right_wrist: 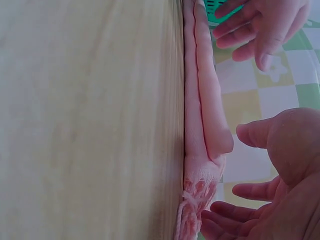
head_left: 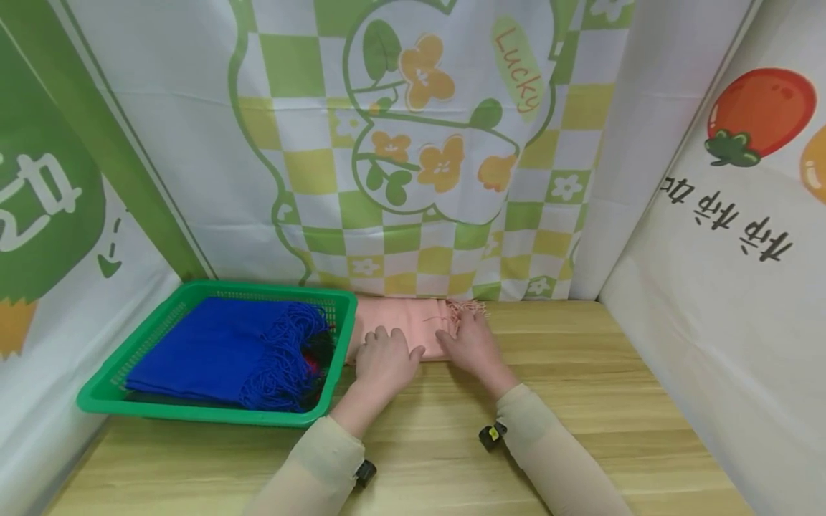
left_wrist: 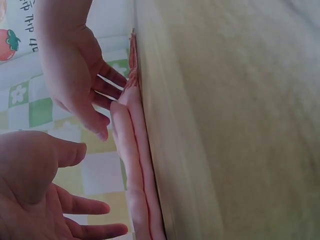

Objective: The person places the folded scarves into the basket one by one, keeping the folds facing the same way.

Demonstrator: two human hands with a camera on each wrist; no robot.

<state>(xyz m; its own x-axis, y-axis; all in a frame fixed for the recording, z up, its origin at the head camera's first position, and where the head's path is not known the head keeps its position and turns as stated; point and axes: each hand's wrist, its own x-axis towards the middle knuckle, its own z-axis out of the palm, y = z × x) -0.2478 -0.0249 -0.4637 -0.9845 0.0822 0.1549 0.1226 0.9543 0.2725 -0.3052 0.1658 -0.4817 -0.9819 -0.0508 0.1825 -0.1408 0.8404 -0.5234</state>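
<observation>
Folded pink scarf (head_left: pixel 413 326) flat on the wooden table (head_left: pixel 581 401), near the back curtain (head_left: pixel 426 143), just right of the green basket (head_left: pixel 213 416); fringe at its right end. Left hand (head_left: pixel 383 362) over the scarf's near left edge, fingers straight and relaxed, gripping nothing. Right hand (head_left: pixel 471 340) by the fringed end, fingers likewise loose and spread, just above the cloth in the wrist views. Hands side by side, slightly apart. In the basket, a folded blue scarf (head_left: pixel 219 351) with fringe.
</observation>
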